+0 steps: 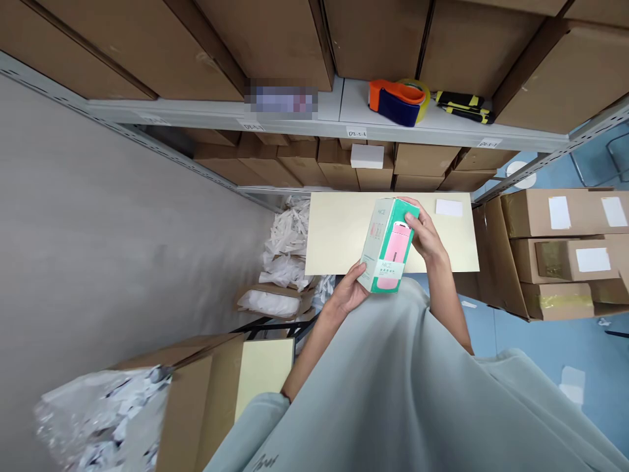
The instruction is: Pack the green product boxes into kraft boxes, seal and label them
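Two bare hands on one small box [386,242], both busy with it. Left hand [348,293] cupped at the bottom-left edge, thumb up against the pale side panel, rest of the fingers mostly tucked out of sight. Right hand [425,237] curled around the upper right edge, thumb flat on the green front, other fingers mostly hidden behind. Front printed with a pink gadget [397,244] and the word NICE, smaller print too tiny to read. Tilted, top leaning right, over the near edge of a cream table [333,229] and right in front of a pale shirt [388,380]. Can't really tell whether touching the tabletop or just above. Also on the table, off to the right of the box: a white card [449,208]. Just past the table, a metal shelf [351,118] crammed with big brown cartons [378,39], plus an orange and navy tape dispenser [397,101] on the front lip and some black and yellow cutters [462,107] next to it. Over on the left, heaps of crumpled white packaging [291,229] by a grey wall [128,196]. Way right, an open carton [491,255] on its side, stuffed with smaller brown boxes [545,216] above a blue floor [525,344].
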`<state>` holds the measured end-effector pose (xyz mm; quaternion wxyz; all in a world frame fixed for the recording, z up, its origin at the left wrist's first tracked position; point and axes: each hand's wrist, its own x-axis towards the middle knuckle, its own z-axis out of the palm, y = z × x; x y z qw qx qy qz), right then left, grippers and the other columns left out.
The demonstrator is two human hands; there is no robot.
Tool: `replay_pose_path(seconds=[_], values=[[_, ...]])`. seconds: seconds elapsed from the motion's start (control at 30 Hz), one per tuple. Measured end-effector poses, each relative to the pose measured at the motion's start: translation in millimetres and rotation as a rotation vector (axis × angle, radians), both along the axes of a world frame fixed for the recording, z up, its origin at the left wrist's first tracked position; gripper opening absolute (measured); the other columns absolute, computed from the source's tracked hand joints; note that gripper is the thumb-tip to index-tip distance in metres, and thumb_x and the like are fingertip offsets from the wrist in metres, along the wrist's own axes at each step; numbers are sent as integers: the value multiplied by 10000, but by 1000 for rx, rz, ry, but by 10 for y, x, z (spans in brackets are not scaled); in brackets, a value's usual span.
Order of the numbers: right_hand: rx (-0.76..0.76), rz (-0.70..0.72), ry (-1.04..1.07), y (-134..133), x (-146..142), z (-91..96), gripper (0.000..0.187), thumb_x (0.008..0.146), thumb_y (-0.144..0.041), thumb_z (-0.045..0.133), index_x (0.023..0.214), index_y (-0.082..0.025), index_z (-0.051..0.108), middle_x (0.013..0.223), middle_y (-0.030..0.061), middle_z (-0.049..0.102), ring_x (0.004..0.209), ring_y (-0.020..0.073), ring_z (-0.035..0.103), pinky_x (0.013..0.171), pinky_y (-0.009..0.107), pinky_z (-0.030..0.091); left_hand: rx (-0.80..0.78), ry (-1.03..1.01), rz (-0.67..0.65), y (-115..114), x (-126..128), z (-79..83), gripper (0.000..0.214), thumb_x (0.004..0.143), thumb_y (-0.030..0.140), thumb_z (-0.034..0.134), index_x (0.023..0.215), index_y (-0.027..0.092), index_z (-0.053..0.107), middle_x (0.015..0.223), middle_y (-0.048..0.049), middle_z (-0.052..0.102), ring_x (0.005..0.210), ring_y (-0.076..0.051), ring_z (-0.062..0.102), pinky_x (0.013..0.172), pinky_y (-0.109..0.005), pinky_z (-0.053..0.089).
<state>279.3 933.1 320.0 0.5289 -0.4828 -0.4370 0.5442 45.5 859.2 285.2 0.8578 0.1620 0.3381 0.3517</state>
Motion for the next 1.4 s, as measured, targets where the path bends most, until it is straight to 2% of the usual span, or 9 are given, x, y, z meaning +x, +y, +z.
replay_pose_path(seconds=[0.1,0.23,0.37,0.53,0.77,0.97,1.07,1.23,1.4], values=[[3,-62,-36,26,-44,-2,627,795,-760,919,1210,-311,779,1217,51,787,1079,274,745,954,432,657,102,97,28,35,7,60,830,815,497,972,1537,209,683,1398,-135,799,1379,-356,721,1162,-437,584],[-8,-126,-97,40,-87,-47,568,787,-696,946,1153,-292,786,1138,41,794,988,242,753,864,398,658,271,293,50,84,37,108,1083,724,331,1040,1685,285,544,1402,-113,793,1360,-329,727,1116,-396,593],[-4,-120,-120,15,-80,-59,565,801,-701,927,1158,-289,780,1157,48,791,994,242,749,849,389,655,309,339,56,68,58,139,1124,704,346,1047,1700,256,533,1356,-128,806,1310,-332,746,1062,-391,614],[-69,-52,-58,-24,-15,-11,592,848,-738,877,1248,-318,756,1261,50,770,1105,258,739,882,375,655,236,303,78,36,45,161,1026,702,344,1031,1633,244,611,1314,-113,824,1244,-315,772,1029,-371,626],[-11,80,62,-47,36,-52,736,857,-836,800,1411,-365,687,1461,71,725,1275,307,721,1036,463,652,-17,53,-44,49,-40,-18,739,736,527,967,1349,161,777,1112,-113,862,1104,-331,815,926,-393,657],[5,-88,-52,-35,23,-91,557,787,-685,945,1169,-309,793,1312,67,794,1188,289,741,1037,450,630,203,198,-88,138,-37,-7,903,763,346,1031,1577,263,647,1386,-125,802,1288,-313,765,1043,-362,599],[-19,-128,-96,-19,0,-92,585,780,-708,937,1168,-296,794,1276,73,806,1143,284,749,1003,452,641,269,283,-58,163,-10,-7,1010,707,310,1069,1608,266,616,1329,-127,817,1278,-321,767,1102,-411,580],[-41,-72,-120,-12,-7,-47,608,799,-739,918,1195,-298,779,1309,77,795,1144,273,746,963,428,657,214,286,-17,133,-30,-3,1022,691,339,1071,1608,239,631,1325,-136,827,1189,-318,798,1035,-404,607],[-104,67,44,-37,26,-87,647,891,-798,810,1361,-369,694,1294,50,781,1121,246,756,946,412,659,96,210,11,79,-158,-57,900,699,403,1041,1511,207,708,1305,-118,839,1101,-287,814,940,-345,627]])
